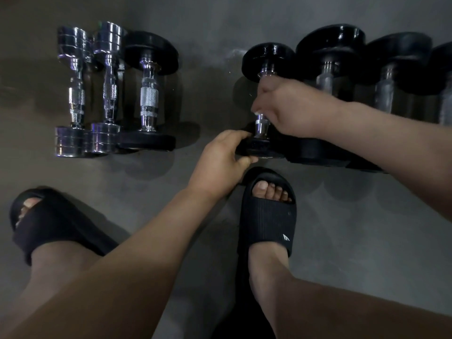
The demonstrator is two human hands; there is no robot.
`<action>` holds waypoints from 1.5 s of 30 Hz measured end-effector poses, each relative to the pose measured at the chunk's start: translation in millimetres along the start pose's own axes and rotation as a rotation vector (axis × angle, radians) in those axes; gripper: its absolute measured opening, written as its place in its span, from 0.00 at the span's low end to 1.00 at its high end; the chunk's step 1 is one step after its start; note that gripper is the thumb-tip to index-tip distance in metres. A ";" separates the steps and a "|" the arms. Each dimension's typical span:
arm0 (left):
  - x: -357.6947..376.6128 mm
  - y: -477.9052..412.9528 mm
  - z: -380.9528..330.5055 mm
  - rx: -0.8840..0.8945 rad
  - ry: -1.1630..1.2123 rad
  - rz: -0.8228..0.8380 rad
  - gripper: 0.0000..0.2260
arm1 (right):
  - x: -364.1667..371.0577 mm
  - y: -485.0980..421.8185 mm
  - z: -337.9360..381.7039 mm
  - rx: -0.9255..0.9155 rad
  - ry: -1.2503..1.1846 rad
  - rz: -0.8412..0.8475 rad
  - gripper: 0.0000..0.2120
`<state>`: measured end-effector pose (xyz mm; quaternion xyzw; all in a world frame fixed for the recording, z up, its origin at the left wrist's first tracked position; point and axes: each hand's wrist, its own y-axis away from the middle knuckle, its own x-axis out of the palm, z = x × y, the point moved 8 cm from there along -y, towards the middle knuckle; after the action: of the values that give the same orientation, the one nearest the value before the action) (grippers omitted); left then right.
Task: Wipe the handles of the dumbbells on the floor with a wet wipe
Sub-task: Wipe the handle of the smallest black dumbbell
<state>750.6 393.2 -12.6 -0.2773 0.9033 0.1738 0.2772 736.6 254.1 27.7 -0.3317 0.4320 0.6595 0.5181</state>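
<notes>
left hand curled, right hand clenched — both gripping

dumbbells: 7 total, last one's cut off at the frame edge | 2 all-chrome dumbbells + 1 black-plate dumbbell left of the gripped dumbbell | 3 bigger black dumbbells right of it | hands: 2, left hand and right hand | black slides: 2, on the near side of it

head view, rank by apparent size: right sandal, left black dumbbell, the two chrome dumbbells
Largest: right sandal and black dumbbell, close; the sandal is nearer, so unranked.
Smallest: chrome dumbbells, slimmer, alike.
</notes>
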 end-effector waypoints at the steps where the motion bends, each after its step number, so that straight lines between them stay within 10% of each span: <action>1: -0.4 0.3 -0.5 -0.004 0.004 -0.008 0.21 | 1.6 5.0 6.0 -0.034 -0.040 0.039 0.08; 30: -3.3 -6.4 2.2 -0.081 0.011 -0.005 0.19 | -0.8 18.3 -0.5 -0.028 -0.202 0.052 0.06; 45: -6.1 -5.5 -2.1 -0.094 0.013 -0.013 0.19 | -8.0 -1.4 -31.0 0.243 0.192 -0.245 0.07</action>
<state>757.2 390.3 -8.2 -0.2971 0.8942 0.2123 0.2591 739.6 222.8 21.9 -0.3783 0.5122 0.4998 0.5871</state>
